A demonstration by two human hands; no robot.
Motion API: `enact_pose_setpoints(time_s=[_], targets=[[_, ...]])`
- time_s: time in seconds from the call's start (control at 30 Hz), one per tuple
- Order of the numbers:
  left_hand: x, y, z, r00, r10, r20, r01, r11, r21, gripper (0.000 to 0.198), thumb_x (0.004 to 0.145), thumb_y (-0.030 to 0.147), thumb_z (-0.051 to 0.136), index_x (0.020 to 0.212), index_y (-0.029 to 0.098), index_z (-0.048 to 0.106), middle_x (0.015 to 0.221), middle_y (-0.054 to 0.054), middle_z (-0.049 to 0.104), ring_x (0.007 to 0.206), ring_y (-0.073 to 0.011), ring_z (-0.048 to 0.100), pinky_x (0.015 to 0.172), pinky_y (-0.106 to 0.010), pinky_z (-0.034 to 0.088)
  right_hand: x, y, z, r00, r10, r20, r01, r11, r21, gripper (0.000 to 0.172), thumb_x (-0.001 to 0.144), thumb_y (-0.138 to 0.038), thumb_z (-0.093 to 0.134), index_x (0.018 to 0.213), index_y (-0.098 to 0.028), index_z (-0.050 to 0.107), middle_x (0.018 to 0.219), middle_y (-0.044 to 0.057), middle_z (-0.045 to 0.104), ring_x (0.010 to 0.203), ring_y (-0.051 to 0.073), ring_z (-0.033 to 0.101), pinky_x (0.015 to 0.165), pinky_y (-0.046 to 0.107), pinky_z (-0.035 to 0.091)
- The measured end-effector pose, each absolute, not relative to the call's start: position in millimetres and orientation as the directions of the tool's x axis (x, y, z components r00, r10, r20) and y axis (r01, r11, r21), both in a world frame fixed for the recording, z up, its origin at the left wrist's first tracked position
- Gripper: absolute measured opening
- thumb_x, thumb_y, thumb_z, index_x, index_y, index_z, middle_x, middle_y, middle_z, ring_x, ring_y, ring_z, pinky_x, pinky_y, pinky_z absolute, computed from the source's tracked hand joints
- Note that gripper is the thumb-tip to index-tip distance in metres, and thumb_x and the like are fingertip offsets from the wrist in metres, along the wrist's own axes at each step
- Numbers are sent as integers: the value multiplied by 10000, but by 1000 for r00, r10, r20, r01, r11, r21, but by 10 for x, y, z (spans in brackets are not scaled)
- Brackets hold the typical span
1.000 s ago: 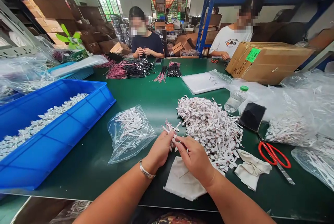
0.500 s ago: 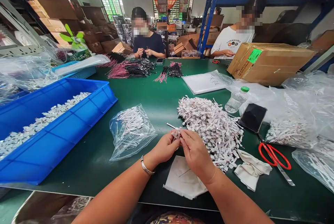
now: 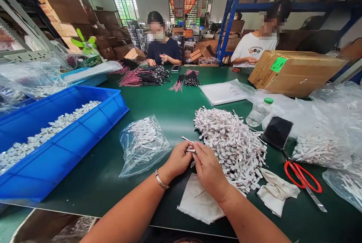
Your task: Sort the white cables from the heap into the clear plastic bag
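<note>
Just now, the bunch held over the counter has been narrowed: a looser fan of pieces has been drawn into a small pinch of white strip parts, with one thin, pin-like end left pointing out to the left. The left hand and right hand have been brought close together, and the pinch is held between their fingers, low over the counter and just beside a large heap of white strip parts. How much is gripped by each hand is partly hidden by the fingers. A folded white cloth is spread below the wrists, a zip bag of similar parts is laid to the left, and red-handled scissors are left to the right, beyond a crumpled cloth.
</note>
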State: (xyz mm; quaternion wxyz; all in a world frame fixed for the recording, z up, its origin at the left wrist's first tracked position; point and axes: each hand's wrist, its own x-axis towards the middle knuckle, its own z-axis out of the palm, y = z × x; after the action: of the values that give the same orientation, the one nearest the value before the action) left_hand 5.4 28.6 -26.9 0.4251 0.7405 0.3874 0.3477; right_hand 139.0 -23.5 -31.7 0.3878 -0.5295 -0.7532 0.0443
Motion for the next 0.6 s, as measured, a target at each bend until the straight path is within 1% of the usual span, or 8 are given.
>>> enact_pose_setpoints(time_s=[0.13, 0.27, 0.3, 0.37, 0.4, 0.47, 0.53, 0.6], targets=[[55, 310, -308, 466, 866, 181, 261, -330, 907, 133, 798, 110, 415, 813, 165, 535, 786, -6, 570, 724, -137, 480, 695, -261, 395, 1383, -246, -329, -152, 837, 525, 750, 444, -490, 407, 901, -170, 394, 1298, -118, 465, 1238, 160, 538, 1146, 251, 490, 979, 467, 438], [62, 312, -262, 453, 874, 179, 216, -302, 928, 162, 877, 232, 413, 828, 170, 555, 813, -23, 585, 764, -141, 513, 739, -268, 406, 1399, -260, -339, -107, 851, 515, 724, 421, -546, 421, 902, -179, 393, 1319, -141, 437, 1267, 152, 518, 1189, 252, 463, 1001, 475, 413], [64, 310, -246, 428, 888, 165, 168, -258, 951, 179, 886, 267, 421, 835, 169, 562, 828, -28, 592, 781, -140, 526, 760, -269, 409, 1403, -263, -341, -88, 856, 509, 713, 411, -568, 422, 902, -183, 394, 1320, -144, 432, 1271, 151, 514, 1200, 253, 454, 1008, 477, 404], [65, 310, -221, 362, 929, 73, -31, -66, 997, 188, 877, 318, 466, 853, 165, 574, 852, -38, 613, 801, -141, 556, 785, -277, 420, 1406, -272, -341, -49, 876, 481, 681, 382, -625, 425, 902, -196, 397, 1323, -140, 421, 1281, 156, 502, 1214, 256, 444, 997, 467, 417], [64, 314, -213, 335, 942, -1, -175, 64, 982, 179, 860, 327, 504, 859, 163, 576, 858, -42, 623, 811, -146, 575, 791, -285, 430, 1403, -279, -338, -31, 890, 456, 658, 361, -661, 434, 901, -208, 402, 1329, -136, 410, 1291, 161, 490, 1213, 258, 445, 972, 451, 442], [57, 329, -202, 314, 938, -144, -437, 277, 856, 156, 818, 307, 579, 870, 159, 574, 868, -48, 644, 845, -164, 609, 797, -302, 453, 1387, -298, -322, 1, 922, 388, 599, 310, -738, 459, 894, -241, 426, 1337, -128, 388, 1295, 170, 475, 1181, 257, 474, 881, 398, 508], [46, 346, -189, 309, 926, -217, -581, 365, 728, 137, 787, 251, 625, 868, 152, 576, 884, -57, 657, 901, -188, 625, 811, -314, 468, 1366, -320, -297, 27, 952, 304, 536, 243, -808, 479, 881, -275, 460, 1331, -129, 385, 1225, 167, 523, 1067, 242, 554, 774, 351, 546], [36, 352, -168, 297, 924, -242, -634, 380, 674, 113, 783, 207, 628, 864, 142, 584, 890, -67, 666, 930, -202, 630, 809, -311, 481, 1345, -338, -270, 28, 975, 222, 489, 180, -854, 466, 867, -289, 489, 1306, -155, 406, 1057, 121, 610, 884, 210, 620, 713, 339, 546]])
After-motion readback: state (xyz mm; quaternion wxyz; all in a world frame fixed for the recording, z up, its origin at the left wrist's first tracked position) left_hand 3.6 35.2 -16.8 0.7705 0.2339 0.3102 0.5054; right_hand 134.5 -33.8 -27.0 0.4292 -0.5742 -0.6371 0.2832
